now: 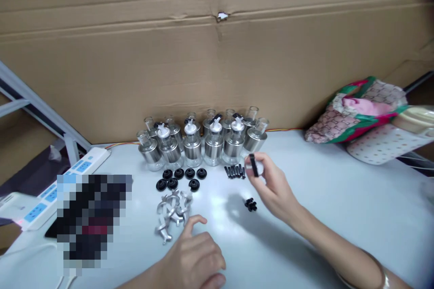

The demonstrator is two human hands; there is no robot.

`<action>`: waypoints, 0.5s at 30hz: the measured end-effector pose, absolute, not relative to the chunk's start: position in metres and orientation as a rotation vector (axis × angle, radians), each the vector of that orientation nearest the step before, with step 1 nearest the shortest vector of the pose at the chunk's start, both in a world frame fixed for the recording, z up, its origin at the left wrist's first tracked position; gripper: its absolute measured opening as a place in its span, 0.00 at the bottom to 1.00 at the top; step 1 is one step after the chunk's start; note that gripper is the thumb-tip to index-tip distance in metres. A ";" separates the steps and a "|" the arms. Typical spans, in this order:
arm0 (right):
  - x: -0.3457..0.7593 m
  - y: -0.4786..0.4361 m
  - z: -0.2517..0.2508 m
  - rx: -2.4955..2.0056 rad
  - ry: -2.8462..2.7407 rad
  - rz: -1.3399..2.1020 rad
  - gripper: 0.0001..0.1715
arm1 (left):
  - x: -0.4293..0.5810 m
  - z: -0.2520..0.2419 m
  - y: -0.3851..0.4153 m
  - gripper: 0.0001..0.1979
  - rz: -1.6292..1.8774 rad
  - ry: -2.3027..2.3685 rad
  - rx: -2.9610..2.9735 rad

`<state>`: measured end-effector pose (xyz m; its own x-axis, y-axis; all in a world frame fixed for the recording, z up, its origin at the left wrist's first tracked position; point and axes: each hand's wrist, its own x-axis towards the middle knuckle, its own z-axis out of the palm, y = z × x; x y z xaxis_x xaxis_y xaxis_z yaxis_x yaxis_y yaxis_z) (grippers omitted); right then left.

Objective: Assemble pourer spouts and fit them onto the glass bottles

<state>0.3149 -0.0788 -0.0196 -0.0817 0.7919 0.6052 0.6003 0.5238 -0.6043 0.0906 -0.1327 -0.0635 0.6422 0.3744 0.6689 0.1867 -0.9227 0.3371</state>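
Note:
My right hand [273, 185] is closed round a small clear and black part [254, 166], raised over the table to the right of the bottles. My left hand [195, 257] is near the front, fingers curled apart with the index finger stretched out, holding nothing that shows. Just beyond it lie several silver spout pieces [172, 210] in a pile. Several round black caps [179, 173] sit behind them. Short black sticks [234, 171] are lined up beside the right hand, and small black pieces [251, 204] are heaped below it.
Several glass bottles with metal bands [192, 150] stand at the back; some carry white and silver tops. At left are a power strip [68, 185] and a pixelated dark object [91, 216]. A patterned bag [339, 117] and a dotted container [379, 142] are at right. Cardboard [217, 67] rises behind.

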 end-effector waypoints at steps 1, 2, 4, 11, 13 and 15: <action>0.320 -0.069 -0.018 -1.189 -1.684 0.149 0.00 | 0.091 -0.063 -0.133 0.11 1.146 0.450 2.647; 0.325 -0.059 -0.016 -1.203 -1.608 0.088 0.02 | 0.091 -0.063 -0.132 0.10 1.153 0.443 2.659; 0.338 -0.038 -0.014 -1.224 -1.507 -0.004 0.07 | 0.091 -0.063 -0.131 0.10 1.137 0.437 2.671; 0.370 0.007 -0.022 -1.314 -1.512 -0.032 0.10 | 0.089 -0.064 -0.131 0.07 1.063 0.422 2.705; 0.371 0.009 -0.024 -1.322 -1.503 -0.033 0.12 | 0.089 -0.063 -0.131 0.08 1.056 0.425 2.723; 0.371 0.011 -0.025 -1.334 -1.493 -0.022 0.12 | 0.090 -0.062 -0.131 0.10 1.055 0.422 2.739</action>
<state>0.3708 0.0105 -0.0252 0.2112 0.6949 0.6874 0.7145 0.3701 -0.5937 0.0896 -0.1314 -0.0622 0.7087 0.3233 0.6271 0.1985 -0.9443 0.2624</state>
